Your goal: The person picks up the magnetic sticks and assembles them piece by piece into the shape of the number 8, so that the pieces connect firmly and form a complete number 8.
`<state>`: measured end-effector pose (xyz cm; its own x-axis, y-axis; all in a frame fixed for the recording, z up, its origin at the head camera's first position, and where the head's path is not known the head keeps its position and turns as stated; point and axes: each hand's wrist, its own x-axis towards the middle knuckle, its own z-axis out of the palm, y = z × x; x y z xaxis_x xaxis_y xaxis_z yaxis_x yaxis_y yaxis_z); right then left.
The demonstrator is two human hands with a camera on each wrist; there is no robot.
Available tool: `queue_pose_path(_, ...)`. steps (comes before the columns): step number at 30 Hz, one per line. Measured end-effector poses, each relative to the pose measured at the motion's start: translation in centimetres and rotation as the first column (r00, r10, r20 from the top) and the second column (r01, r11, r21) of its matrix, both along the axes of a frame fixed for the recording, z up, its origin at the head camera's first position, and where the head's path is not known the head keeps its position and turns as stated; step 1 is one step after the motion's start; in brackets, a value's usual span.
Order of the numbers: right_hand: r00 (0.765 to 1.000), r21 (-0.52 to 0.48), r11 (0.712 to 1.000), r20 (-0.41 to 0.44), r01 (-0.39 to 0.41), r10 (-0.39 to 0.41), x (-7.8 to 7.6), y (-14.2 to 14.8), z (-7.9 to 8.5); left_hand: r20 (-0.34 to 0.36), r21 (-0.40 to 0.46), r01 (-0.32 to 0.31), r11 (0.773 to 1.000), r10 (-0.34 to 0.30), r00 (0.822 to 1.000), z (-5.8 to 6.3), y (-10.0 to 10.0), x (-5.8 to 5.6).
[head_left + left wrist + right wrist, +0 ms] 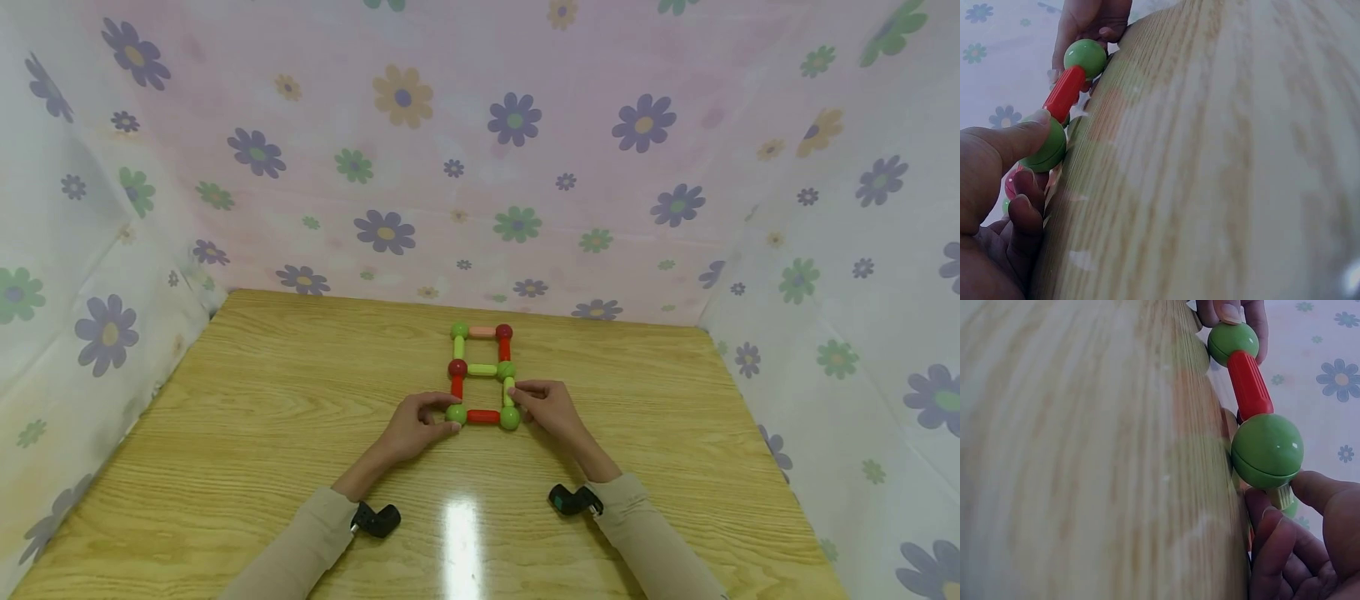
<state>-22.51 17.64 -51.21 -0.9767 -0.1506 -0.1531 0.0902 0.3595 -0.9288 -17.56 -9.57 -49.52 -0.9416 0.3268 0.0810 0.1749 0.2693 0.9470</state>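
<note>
A frame of rods and balls lies flat on the table, forming two joined squares. My left hand (411, 429) pinches the green ball (1047, 147) at its near left corner, thumb on the near side. At the right side, my right hand (553, 410) pinches a yellow-green rod (508, 399) just above the near right green ball (1267, 451). A red rod (483, 416) joins these two balls. Another red rod (457, 386) runs up to a red ball (457, 367). A yellow-green crossbar (482, 370) links that ball to a green ball (507, 368).
The far square has a green ball (459, 331), a pink rod (482, 332) and a dark red ball (504, 332). Beneath it all is a wood-grain table (300, 375). Flowered cloth (465, 167) hangs behind and on both sides.
</note>
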Motion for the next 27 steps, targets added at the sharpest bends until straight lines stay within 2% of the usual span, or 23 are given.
queue_pose_path(8,1.0,0.01,1.0,0.0,-0.005,0.005,-0.1,-0.2,0.0,-0.001,0.004,-0.003,1.0,0.003,1.0,-0.1,0.1,-0.1)
queue_pose_path(17,1.0,0.006,1.0,-0.002,-0.003,0.003,0.0,-0.1,0.0,0.004,0.004,-0.003,1.0,0.003,1.0,0.5,0.2,0.1)
queue_pose_path(20,1.0,-0.002,1.0,-0.006,-0.03,0.03,0.7,-0.3,1.7,0.001,-0.003,0.0,1.0,0.0,1.0,0.5,0.2,0.2)
queue_pose_path(24,0.998,0.003,0.998,0.008,-0.064,0.064,1.5,-0.6,3.6,0.008,-0.026,-0.008,1.0,0.008,1.0,-1.3,0.1,-0.6)
queue_pose_path(27,0.998,-0.009,0.998,0.025,-0.058,0.058,0.9,-0.3,2.4,0.014,-0.031,-0.009,0.999,0.009,1.0,-3.0,-0.1,-1.3)
